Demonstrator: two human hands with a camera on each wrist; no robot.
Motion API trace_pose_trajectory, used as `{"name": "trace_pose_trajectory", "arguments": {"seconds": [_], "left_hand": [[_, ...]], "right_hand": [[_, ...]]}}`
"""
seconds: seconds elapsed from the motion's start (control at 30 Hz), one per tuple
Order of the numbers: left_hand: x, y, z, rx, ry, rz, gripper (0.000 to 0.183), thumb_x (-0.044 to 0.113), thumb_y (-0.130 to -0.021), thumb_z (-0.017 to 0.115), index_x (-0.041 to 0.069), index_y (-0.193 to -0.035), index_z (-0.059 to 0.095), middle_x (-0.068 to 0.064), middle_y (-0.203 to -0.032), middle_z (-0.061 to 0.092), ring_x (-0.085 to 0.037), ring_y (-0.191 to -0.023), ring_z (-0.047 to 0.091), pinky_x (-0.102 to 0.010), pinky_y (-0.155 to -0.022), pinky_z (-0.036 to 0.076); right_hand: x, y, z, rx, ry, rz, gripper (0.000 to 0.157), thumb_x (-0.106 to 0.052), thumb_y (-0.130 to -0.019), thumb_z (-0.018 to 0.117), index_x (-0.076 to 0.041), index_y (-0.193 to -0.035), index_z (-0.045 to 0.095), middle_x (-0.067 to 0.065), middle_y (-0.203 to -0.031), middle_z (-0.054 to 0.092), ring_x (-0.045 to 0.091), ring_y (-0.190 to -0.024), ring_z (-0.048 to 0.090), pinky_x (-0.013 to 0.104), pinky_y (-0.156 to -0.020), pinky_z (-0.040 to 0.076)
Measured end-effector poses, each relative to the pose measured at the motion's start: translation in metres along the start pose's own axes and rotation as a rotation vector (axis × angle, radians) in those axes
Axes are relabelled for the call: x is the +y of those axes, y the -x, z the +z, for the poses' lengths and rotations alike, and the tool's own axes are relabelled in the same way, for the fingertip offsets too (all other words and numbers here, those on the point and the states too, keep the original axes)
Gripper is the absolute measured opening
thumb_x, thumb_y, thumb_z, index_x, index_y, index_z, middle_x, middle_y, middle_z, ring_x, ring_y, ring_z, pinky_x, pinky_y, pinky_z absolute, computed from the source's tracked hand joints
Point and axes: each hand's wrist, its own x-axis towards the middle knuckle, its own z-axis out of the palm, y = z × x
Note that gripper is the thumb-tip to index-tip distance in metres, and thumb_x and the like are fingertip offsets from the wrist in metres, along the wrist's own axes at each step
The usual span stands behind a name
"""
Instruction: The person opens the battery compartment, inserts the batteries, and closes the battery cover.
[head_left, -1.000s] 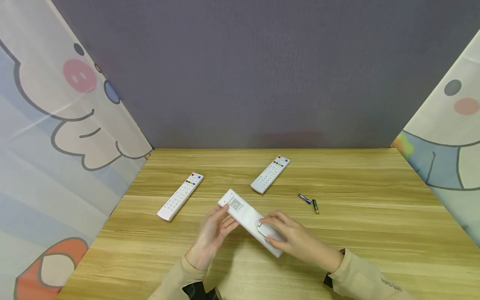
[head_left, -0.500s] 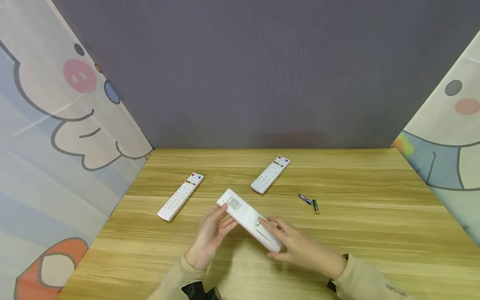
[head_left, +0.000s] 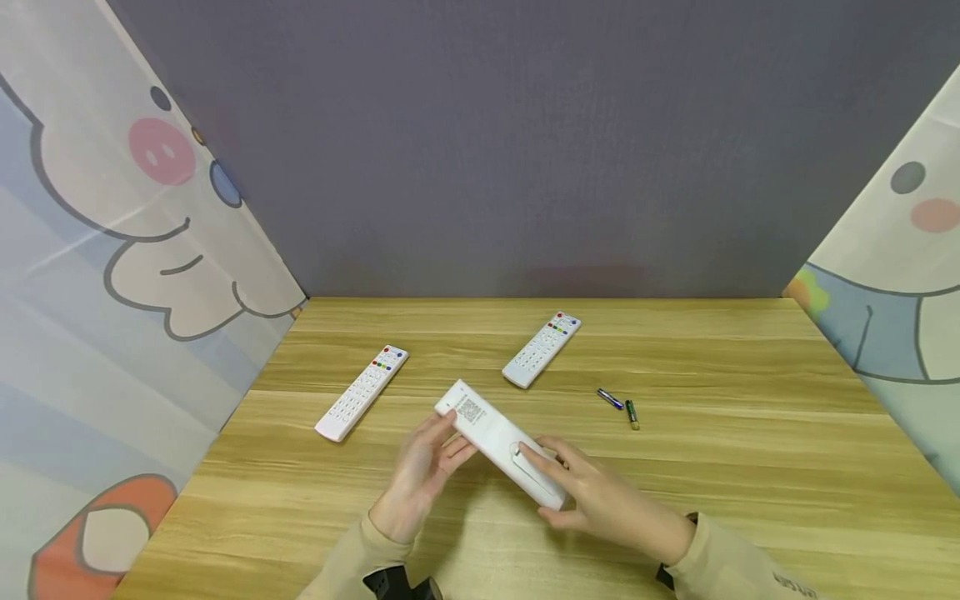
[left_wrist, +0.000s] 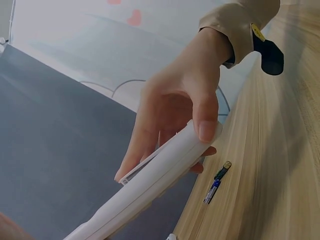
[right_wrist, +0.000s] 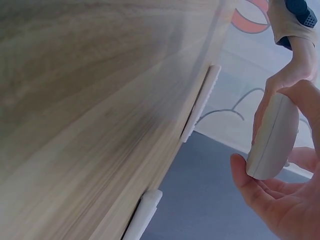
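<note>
A white remote control (head_left: 489,432) is held above the table, back side up, a printed code on its upper end. My left hand (head_left: 420,473) grips that upper end, thumb on the back. At the lower end my right hand (head_left: 600,502) holds the remote, thumb on the near edge and index fingertip at the latch end of the battery cover (head_left: 534,471). Seen from the left wrist, the battery cover (left_wrist: 145,164) slants up from the remote's back, a narrow gap under its latch end. The right wrist view shows the remote's rounded end (right_wrist: 274,137) between thumb and fingers.
Two more white remotes lie button side up: one (head_left: 362,393) at the left, another (head_left: 541,350) farther back. A blue battery (head_left: 610,398) and a green battery (head_left: 632,414) lie close together on the wooden table (head_left: 750,433). A grey panel (head_left: 555,150) stands behind.
My right hand has shifted down toward the remote's lower end, its thumb going from the cover to the near edge. The cover sits lower over the back. My left hand keeps its grip.
</note>
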Motion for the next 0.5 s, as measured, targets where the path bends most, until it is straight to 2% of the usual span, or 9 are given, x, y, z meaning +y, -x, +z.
{"name": "trace_pose_trajectory", "arguments": {"seconds": [0.27, 0.5], "left_hand": [[-0.0004, 0.0007, -0.0001, 0.004, 0.012, -0.007, 0.045, 0.009, -0.093, 0.042, -0.011, -0.129, 0.026, -0.009, -0.098, 0.057, -0.021, -0.086, 0.06, -0.038, -0.089, 0.047], [0.0002, 0.0013, 0.0022, 0.0, 0.021, -0.007, 0.043, 0.008, -0.092, 0.042, -0.011, -0.128, 0.026, -0.008, -0.098, 0.057, -0.022, -0.087, 0.06, -0.038, -0.089, 0.046]], "right_hand": [[-0.0009, 0.0, -0.0017, 0.008, 0.023, -0.015, 0.068, -0.025, -0.067, 0.074, -0.005, -0.127, 0.047, 0.02, -0.117, 0.048, 0.026, -0.092, 0.057, 0.026, -0.07, 0.054], [0.0004, -0.0009, -0.0033, 0.039, 0.041, -0.038, 0.069, -0.021, -0.063, 0.076, -0.004, -0.124, 0.05, 0.018, -0.113, 0.05, 0.025, -0.09, 0.058, 0.028, -0.07, 0.054]]}}
